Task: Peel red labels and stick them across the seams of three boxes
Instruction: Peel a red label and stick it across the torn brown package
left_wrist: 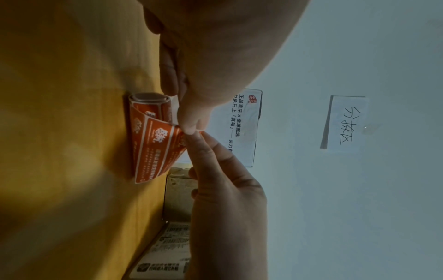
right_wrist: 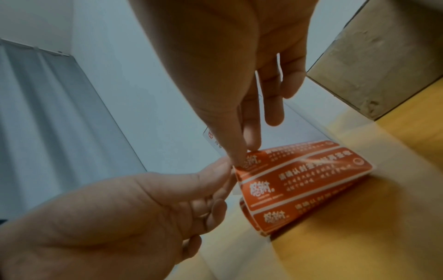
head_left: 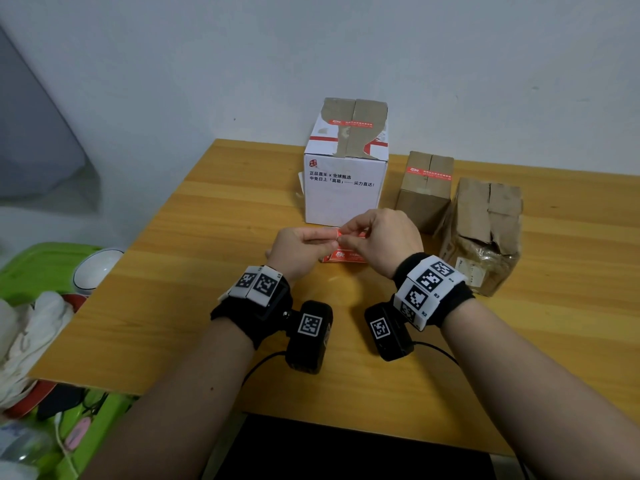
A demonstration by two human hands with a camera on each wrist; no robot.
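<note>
Now both hands meet over the desk (head_left: 194, 258): left hand (head_left: 300, 249) and right hand (head_left: 384, 239) pinch the red label strip's (right_wrist: 299, 181) corner between them.

Head view overhead; wrist views close, sharing label roll (left_wrist: 153, 136).

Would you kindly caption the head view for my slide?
Both hands pinch a red label strip before three boxes; two already sealed.
</note>
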